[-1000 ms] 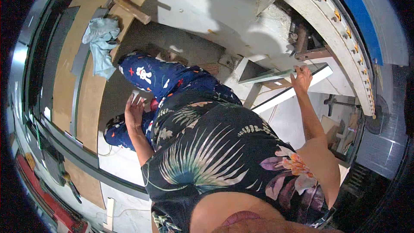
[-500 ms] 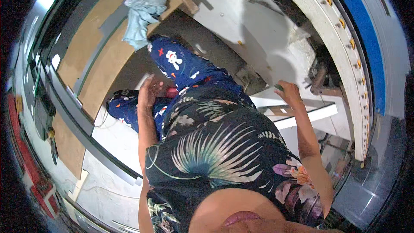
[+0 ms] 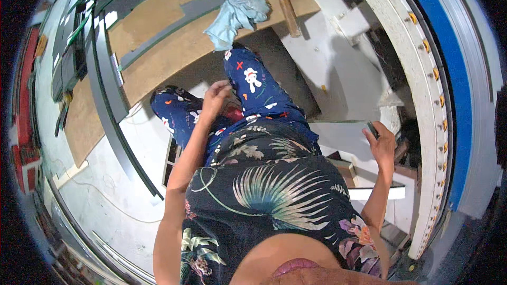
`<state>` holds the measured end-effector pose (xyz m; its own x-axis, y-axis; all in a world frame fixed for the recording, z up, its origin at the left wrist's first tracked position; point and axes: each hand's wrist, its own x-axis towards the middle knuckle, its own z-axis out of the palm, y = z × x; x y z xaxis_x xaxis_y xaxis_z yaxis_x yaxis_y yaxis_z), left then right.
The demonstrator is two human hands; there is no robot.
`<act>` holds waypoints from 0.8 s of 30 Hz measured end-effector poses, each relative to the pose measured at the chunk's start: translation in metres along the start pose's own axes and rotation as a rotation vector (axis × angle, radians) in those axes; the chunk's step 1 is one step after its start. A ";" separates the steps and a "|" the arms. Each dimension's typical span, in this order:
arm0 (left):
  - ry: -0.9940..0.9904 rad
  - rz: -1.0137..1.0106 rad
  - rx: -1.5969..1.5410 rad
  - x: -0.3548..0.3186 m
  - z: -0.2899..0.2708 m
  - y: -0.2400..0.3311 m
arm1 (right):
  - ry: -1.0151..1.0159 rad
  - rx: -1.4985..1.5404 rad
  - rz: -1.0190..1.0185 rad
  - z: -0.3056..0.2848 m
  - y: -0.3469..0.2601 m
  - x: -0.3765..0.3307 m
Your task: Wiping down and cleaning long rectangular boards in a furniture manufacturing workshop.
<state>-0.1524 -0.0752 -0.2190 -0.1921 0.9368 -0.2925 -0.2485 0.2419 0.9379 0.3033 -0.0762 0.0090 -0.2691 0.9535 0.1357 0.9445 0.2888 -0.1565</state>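
Nearest my view, across the lap, I have the left hand [image 3: 217, 96] by the patterned trousers [image 3: 264, 95], fingers loosely curled; I cannot tell whether they pinch anything. On my other side the right hand [image 3: 381, 140] pinches a thin flat piece [image 3: 373, 128] by its dark end, thumb against fingers. A second ago that hand was over the white-edged frame [image 3: 388, 192]; now the piece looks lifted off it, so I judge it carried by this one grip. Farther out, the dark strips [image 3: 163, 36] lie on the tan board [image 3: 142, 87], with the pale blue cloth [image 3: 240, 10] and the hammer [image 3: 288, 13] at its far end. Beyond my right hand runs the white beam [image 3: 429, 100].
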 end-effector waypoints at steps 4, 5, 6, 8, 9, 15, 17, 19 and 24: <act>-0.167 0.361 0.343 -0.011 0.073 0.068 | -0.019 0.105 0.069 -0.044 -0.029 0.020; -0.222 0.460 0.454 -0.014 0.091 0.086 | -0.008 0.134 0.045 -0.056 -0.042 0.027; -0.310 0.575 0.524 -0.018 0.111 0.110 | 0.034 0.073 -0.026 -0.063 -0.045 0.032; -0.399 0.873 0.629 -0.017 0.147 0.129 | 0.080 0.029 -0.139 -0.077 -0.058 0.042; -0.462 0.916 0.618 -0.019 0.160 0.138 | 0.054 0.045 -0.147 -0.086 -0.073 0.049; -0.472 1.189 0.263 -0.021 0.217 0.171 | 0.104 0.069 -0.387 -0.122 -0.139 0.078; -0.493 1.191 0.211 -0.028 0.209 0.184 | 0.142 0.153 -0.523 -0.130 -0.158 0.092; -0.442 0.947 0.015 -0.043 0.184 0.196 | 0.185 0.086 -0.673 -0.141 -0.191 0.110; -0.002 0.948 -0.215 -0.063 0.133 0.227 | 0.478 0.407 -0.927 -0.150 -0.262 0.135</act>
<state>-0.0703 -0.0456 0.0369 -0.4004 0.7195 0.5674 -0.1594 -0.6645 0.7301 0.0481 -0.0366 0.2154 -0.6539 0.2491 0.7144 0.2606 0.9606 -0.0964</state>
